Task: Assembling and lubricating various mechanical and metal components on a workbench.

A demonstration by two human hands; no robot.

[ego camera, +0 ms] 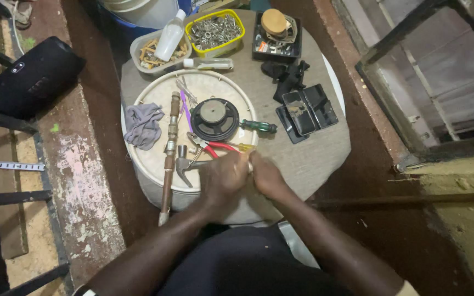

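Hands pressed together over near rim of round cream tray (154, 164): left hand (221, 178) and right hand (267, 176) closed around small pale part (250, 166), mostly hidden. Black round loudspeaker (214, 119) lying untouched on tray, red-handled pliers (215, 147) and steel claw hammer (185, 164) beside. Progress judged early; part in hands not yet fitted anywhere.

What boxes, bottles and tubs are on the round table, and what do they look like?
Yellow tub: far edge, rectangular, full of shiny metal bits.
Grey tub: left of the yellow one, rounded, holding brownish bits.
Clear bottle: lying across the grey tub, white cap.
Black box: right of the yellow tub, square, a round tan thing on top.
Black cases: right side, flat, shiny.
No screens or signs show.
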